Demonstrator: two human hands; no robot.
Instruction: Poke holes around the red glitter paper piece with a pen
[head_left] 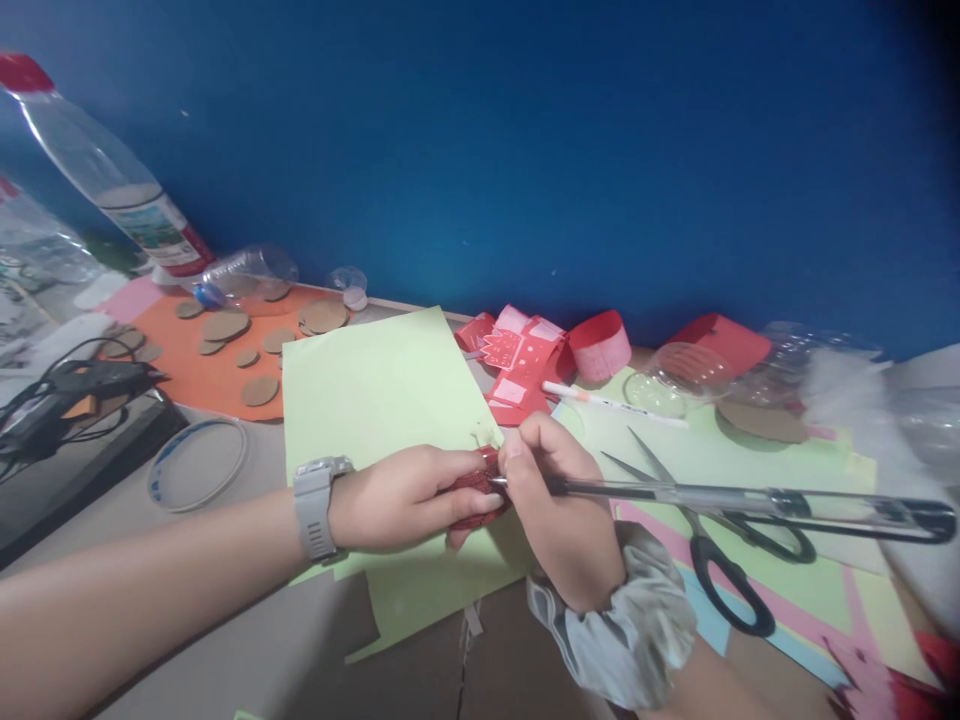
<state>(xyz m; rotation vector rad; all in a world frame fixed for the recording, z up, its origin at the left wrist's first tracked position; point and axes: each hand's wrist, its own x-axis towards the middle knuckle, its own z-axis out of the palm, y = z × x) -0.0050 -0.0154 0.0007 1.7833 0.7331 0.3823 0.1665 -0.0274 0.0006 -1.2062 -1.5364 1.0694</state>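
My left hand point(409, 497), with a grey watch on the wrist, pinches a small dark red patterned piece point(474, 508) whose kind I cannot make out. Closed around a clear-barrelled pen point(720, 498) is my right hand point(559, 510), a pale scrunchie at its wrist. The pen's tip points left and meets the red piece or comes very close to it. Light green paper point(375, 385) lies beneath and behind both hands. Partly covered by the pen, black-handled scissors point(731, 585) rest with open blades on paper to the right.
Cardboard discs lie on an orange sheet point(169, 340) at the left, near a tall plastic bottle point(150, 215) and a tape ring point(199, 465). Red and pink paper strips point(525, 365), a white marker point(600, 400) and clear plastic pieces point(690, 370) stand along the blue wall point(525, 150).
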